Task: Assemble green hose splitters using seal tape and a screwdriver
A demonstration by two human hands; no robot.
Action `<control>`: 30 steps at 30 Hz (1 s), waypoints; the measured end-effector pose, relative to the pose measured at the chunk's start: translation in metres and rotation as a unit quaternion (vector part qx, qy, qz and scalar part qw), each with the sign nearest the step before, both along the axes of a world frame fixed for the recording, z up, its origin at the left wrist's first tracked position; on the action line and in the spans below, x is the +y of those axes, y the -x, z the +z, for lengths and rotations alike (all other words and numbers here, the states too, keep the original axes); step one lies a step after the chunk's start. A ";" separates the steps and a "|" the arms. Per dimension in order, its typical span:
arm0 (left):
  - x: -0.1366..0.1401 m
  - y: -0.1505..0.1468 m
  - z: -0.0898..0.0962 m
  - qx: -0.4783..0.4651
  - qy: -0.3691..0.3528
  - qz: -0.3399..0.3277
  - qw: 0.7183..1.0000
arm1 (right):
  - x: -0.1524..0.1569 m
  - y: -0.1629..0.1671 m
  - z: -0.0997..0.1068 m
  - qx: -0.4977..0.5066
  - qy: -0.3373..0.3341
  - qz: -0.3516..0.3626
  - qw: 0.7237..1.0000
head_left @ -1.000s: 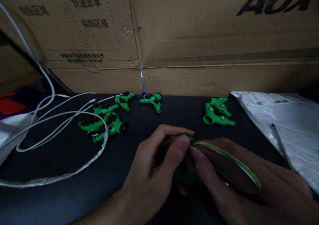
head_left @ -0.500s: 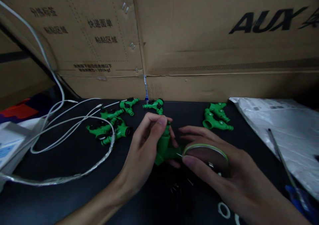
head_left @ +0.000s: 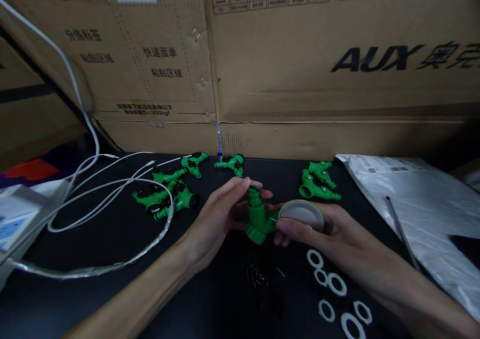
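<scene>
Over the dark tabletop, my left hand (head_left: 225, 204) grips a green plastic hose connector (head_left: 257, 214), its ribbed end pointing up and its wider collar down. My right hand (head_left: 318, 229) is closed around a round, shallow pale disc with a yellow-green rim (head_left: 302, 214); its exact kind I cannot make out. Between the right thumb and the connector's side branch shows a thin, light, pin-like piece (head_left: 273, 219). Whether it touches the connector is unclear. Below the hands lie small dark parts (head_left: 258, 279), hard to tell apart.
White and grey rings (head_left: 336, 284) lie below my right forearm. Several green connectors with black parts (head_left: 176, 199) sit left; more green pieces (head_left: 318, 181) sit right. A white cable (head_left: 93, 271) loops at left. Cardboard boxes (head_left: 281, 94) stand behind; a plastic bag (head_left: 420, 204) lies right.
The view has tilted up slightly. The connector has turned more upright in my left hand. My right hand has tilted the disc, showing its pale face, and the rings now show.
</scene>
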State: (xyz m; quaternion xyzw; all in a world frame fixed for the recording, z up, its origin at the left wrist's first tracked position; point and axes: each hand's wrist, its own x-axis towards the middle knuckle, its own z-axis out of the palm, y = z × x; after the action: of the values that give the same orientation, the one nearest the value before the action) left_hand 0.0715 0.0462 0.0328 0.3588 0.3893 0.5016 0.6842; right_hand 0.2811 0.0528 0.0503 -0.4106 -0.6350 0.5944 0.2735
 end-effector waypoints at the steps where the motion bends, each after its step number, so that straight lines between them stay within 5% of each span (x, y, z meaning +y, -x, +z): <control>1: 0.002 0.002 -0.001 0.000 0.003 -0.006 1.000 | 0.000 -0.002 0.001 -0.007 0.000 -0.004 1.000; 7: 0.007 0.005 -0.006 -0.001 0.026 -0.029 0.999 | 0.001 -0.010 0.001 -0.027 -0.003 0.017 0.999; 12: 0.010 0.006 -0.010 0.061 -0.003 0.017 0.998 | 0.005 -0.020 0.009 -0.027 0.025 0.040 0.998; 19: 0.011 0.002 -0.018 0.170 -0.069 -0.033 0.982 | 0.017 -0.045 0.027 0.102 0.032 -0.112 0.988; 22: 0.007 -0.002 -0.015 0.291 -0.148 -0.089 0.941 | 0.022 -0.050 0.025 0.137 0.044 -0.145 0.979; 27: 0.000 -0.019 -0.002 0.437 -0.298 -0.169 0.832 | 0.028 -0.051 0.020 0.165 0.036 -0.141 0.976; 30: -0.003 -0.035 -0.001 0.441 -0.318 -0.214 0.812 | 0.030 -0.055 0.020 0.176 0.029 -0.143 0.974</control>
State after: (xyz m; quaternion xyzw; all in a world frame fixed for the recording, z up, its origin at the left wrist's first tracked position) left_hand 0.1063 0.0433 0.0317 0.8132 0.3812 0.2263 0.3771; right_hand 0.3364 0.0828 0.0707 -0.3939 -0.4940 0.6306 0.4507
